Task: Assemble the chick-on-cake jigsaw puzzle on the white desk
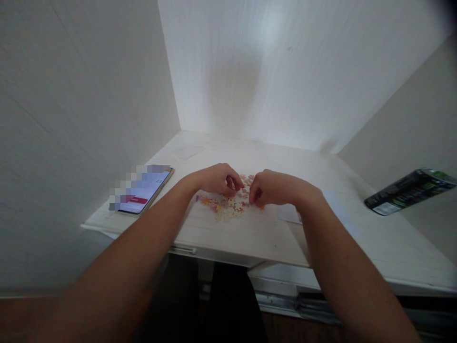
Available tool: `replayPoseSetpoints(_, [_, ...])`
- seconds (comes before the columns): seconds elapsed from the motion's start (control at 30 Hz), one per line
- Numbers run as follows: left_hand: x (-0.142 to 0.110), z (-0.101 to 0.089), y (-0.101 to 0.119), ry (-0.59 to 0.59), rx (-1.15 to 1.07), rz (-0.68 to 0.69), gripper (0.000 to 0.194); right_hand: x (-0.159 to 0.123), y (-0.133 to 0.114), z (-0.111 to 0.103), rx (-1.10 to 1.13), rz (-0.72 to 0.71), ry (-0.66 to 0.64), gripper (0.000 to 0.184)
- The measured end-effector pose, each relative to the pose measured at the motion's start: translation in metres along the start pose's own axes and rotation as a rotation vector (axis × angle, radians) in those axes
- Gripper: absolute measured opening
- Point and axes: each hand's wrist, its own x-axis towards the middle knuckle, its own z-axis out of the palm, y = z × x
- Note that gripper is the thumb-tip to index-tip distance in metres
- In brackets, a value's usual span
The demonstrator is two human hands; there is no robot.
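A small heap of pink, orange and cream jigsaw puzzle pieces (228, 207) lies on the white desk (250, 233). My left hand (216, 178) rests on the heap's left side with fingers curled down onto the pieces. My right hand (271, 188) sits on the heap's right side, fingers bent and pinched at the pieces. What each hand holds is too small to name. Both forearms reach in from the bottom of the view.
A phone (144, 190) with a lit screen lies at the desk's left edge near the wall. A dark box with green print (409, 190) sits at the right. White walls enclose the desk on the left, back and right. A pale sheet (289, 213) lies by my right wrist.
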Motion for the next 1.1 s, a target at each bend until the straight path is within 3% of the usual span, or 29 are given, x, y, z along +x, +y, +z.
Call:
replayPoseSetpoints(0.1, [-0.001, -0.002, -0.002, 0.001, -0.008, -0.029, 0.029, -0.001, 0.006, -0.002, 0.058, -0.045, -0.019, 0.022])
replayPoseSetpoints(0.3, [-0.002, -0.005, -0.005, 0.008, -0.027, -0.050, 0.025, 0.019, 0.010, 0.004, 0.129, -0.143, 0.277, 0.013])
replayPoseSetpoints(0.47, [-0.005, -0.010, -0.013, -0.004, -0.020, -0.100, 0.021, 0.038, 0.011, 0.018, 0.178, -0.186, 0.331, 0.016])
replayPoseSetpoints(0.63, [-0.008, -0.013, -0.019, -0.041, -0.020, -0.118, 0.021, 0.046, 0.018, 0.027, 0.251, -0.210, 0.304, 0.017])
replayPoseSetpoints(0.83, [-0.008, -0.013, -0.016, 0.023, 0.090, -0.092, 0.019, 0.040, 0.020, 0.022, 0.298, -0.189, 0.306, 0.014])
replayPoseSetpoints(1.0, [-0.012, -0.013, -0.010, 0.069, 0.195, -0.068, 0.016, 0.032, 0.005, 0.019, 0.333, -0.312, 0.124, 0.028])
replayPoseSetpoints(1.1, [-0.026, -0.007, 0.003, 0.186, 0.255, -0.075, 0.018, 0.033, -0.001, 0.021, 0.327, -0.326, 0.066, 0.032])
